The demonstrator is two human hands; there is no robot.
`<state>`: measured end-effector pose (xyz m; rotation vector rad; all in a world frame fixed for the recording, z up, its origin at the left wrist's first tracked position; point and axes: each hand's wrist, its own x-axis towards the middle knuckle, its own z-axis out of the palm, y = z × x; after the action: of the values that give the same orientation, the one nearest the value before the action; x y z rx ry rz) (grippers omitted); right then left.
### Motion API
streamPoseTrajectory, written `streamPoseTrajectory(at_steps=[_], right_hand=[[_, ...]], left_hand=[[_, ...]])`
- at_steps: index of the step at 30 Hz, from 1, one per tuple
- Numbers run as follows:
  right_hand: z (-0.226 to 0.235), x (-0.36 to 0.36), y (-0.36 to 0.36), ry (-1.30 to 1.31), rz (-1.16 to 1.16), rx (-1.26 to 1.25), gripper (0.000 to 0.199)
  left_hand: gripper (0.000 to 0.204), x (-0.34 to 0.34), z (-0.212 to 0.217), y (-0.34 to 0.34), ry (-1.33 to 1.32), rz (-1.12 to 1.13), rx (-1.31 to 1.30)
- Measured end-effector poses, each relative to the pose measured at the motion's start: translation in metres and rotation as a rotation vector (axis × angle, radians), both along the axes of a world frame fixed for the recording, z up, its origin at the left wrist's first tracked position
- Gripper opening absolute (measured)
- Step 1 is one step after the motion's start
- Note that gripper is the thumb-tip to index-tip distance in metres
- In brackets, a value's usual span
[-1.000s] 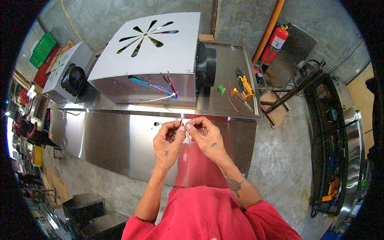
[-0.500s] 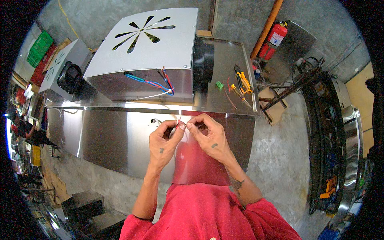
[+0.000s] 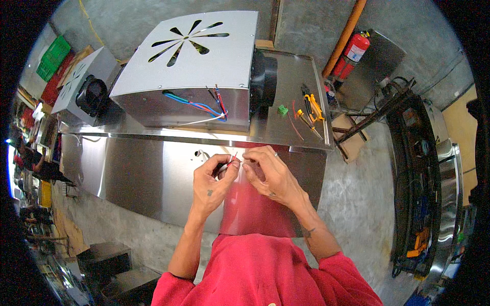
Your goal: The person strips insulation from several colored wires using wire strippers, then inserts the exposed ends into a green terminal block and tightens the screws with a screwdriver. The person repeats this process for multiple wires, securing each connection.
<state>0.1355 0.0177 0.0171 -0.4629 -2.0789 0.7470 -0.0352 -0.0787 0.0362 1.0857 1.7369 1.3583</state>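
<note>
My left hand [image 3: 212, 183] pinches a cable with thin red and white wires [image 3: 234, 157] sticking up past the thumb. Just to its right hovers my right hand [image 3: 278, 176], thumb and fingertips apart close to the wire ends; I see nothing held in it. Both hands are in front of the steel counter's front panel [image 3: 148, 168], where a pale cable [image 3: 200, 153] comes out by a small hole. On the counter above stands a metal box [image 3: 189, 61] with a petal-shaped vent; a bundle of blue, red and black wires [image 3: 196, 106] comes from its front face, bound with a white tie.
Yellow-handled pliers [image 3: 313, 104], a screwdriver [image 3: 309, 124], a green connector block [image 3: 283, 109] and a loose red wire [image 3: 295, 126] lie right of the box. A smaller vented box [image 3: 84, 84] stands at left. A fire extinguisher [image 3: 352, 53] is beyond the counter's right end.
My right hand's fingers have come away from the wire ends and spread apart. My left hand keeps its pinch, and the red wire shows more plainly.
</note>
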Motion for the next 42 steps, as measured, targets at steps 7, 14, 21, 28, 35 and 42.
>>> streamPoseTrajectory(at_steps=[7,14,21,28,35,42], right_hand=[[0.007,-0.004,-0.001,-0.103,0.073,-0.212,0.015],[-0.015,-0.005,-0.004,0.161,0.405,-1.53,0.028],[-0.033,0.009,0.08,-0.166,-0.481,-0.221,0.03],[-0.064,0.014,0.162,-0.576,-0.692,0.16,0.033],[-0.068,0.004,0.132,-0.447,-0.613,-0.048,0.038],[-0.039,0.01,0.007,0.266,0.025,-0.971,0.028]], left_hand=[[0.015,-0.005,-0.001,-0.001,0.176,-0.08,0.148],[0.013,-0.003,-0.005,0.0,0.303,-0.113,0.224],[0.015,-0.005,-0.011,-0.009,0.145,0.007,0.115],[0.016,0.007,-0.005,-0.003,0.034,0.051,0.085],[0.014,0.005,-0.019,-0.006,-0.005,0.042,0.07],[0.014,0.015,-0.017,-0.001,-0.02,0.016,0.041]])
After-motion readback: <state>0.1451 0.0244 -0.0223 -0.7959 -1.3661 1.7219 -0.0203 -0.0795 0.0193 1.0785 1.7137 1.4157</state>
